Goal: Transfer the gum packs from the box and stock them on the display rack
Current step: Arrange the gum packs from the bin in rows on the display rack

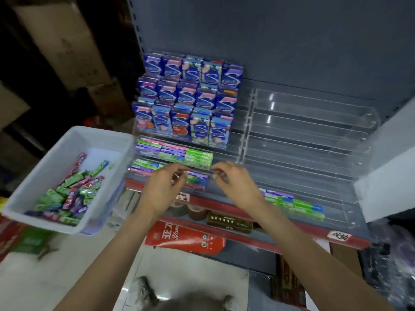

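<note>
A white plastic box (67, 140) at the left holds several loose gum packs (71, 191), green, pink and purple. The clear acrylic display rack (303, 131) stands on the shelf in front of me. A small stack of gum packs (196, 180) lies in its lower left row. My left hand (164, 189) pinches the stack's left end with its fingertips. My right hand (235, 187) hovers just right of the stack with fingers curled, holding nothing that I can see. More gum sticks (175, 151) fill the rows just above the stack.
Upright blue gum boxes (186, 97) fill the rack's upper left tiers. Another row of sticks (292, 205) lies at the rack's lower right. The shelf has a red front edge (247, 234), with a red carton (184, 239) below it. Cardboard boxes (62, 41) stand at the far left.
</note>
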Tool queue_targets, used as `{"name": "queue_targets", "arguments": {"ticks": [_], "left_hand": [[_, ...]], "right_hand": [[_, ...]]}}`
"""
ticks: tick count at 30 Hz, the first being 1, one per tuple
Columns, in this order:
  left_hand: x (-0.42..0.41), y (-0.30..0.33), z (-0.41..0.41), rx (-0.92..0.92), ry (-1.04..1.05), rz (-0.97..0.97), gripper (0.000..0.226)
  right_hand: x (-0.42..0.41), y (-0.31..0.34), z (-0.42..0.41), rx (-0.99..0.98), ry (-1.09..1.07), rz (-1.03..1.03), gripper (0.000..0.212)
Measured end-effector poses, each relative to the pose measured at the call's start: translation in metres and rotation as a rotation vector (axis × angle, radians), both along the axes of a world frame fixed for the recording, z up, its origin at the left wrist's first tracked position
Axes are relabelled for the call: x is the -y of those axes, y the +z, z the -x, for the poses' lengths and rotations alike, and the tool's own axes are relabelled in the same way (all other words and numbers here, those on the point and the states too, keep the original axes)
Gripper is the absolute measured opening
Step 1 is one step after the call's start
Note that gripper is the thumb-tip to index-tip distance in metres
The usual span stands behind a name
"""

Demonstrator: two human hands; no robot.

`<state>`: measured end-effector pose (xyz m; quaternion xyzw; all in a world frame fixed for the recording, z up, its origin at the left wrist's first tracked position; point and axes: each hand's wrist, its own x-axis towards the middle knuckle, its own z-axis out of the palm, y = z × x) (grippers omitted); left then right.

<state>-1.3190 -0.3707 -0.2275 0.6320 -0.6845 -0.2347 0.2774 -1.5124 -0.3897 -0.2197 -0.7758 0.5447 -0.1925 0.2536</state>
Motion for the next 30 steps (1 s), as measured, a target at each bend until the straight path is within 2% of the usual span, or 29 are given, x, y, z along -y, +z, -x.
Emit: {"name": "queue_targets", "arguments": {"ticks": [5,8,10,14,19,21,23,27,30], "left_hand": [[-0.003,-0.014,-0.156,-0.03,0.295,-0.01,0.014],[0.008,-0.037,-0.252,-0.018,0.402,-0.114,0.014],[0.021,-0.057,-0.31,0.011,0.383,-0.196,0.016],[0.044,-0.097,-0.391,0.171,0.224,-0.398,0.045],[0.06,-0.145,-0.432,0.204,0.017,-0.618,0.075],[0.06,-0.163,-0.44,0.285,-0.066,-0.685,0.089],[0.058,-0.177,-0.446,0.4,-0.157,-0.698,0.092],[0.053,-0.19,-0.448,0.556,-0.232,-0.595,0.089],[0.056,-0.191,-0.447,0.566,-0.203,-0.527,0.077]], "right_hand": [[0.029,-0.006,-0.156,0.055,0.141,-0.011,0.024],[0.047,-0.022,-0.254,0.038,0.188,-0.052,0.024],[0.06,-0.04,-0.312,0.032,0.203,-0.121,0.024],[0.085,-0.091,-0.399,-0.116,0.228,-0.314,0.037],[0.098,-0.142,-0.442,-0.302,0.289,-0.529,0.079],[0.099,-0.157,-0.444,-0.398,0.375,-0.614,0.092],[0.097,-0.171,-0.445,-0.491,0.46,-0.666,0.1],[0.097,-0.185,-0.451,-0.63,0.518,-0.506,0.097],[0.104,-0.189,-0.458,-0.634,0.519,-0.479,0.076]]}}
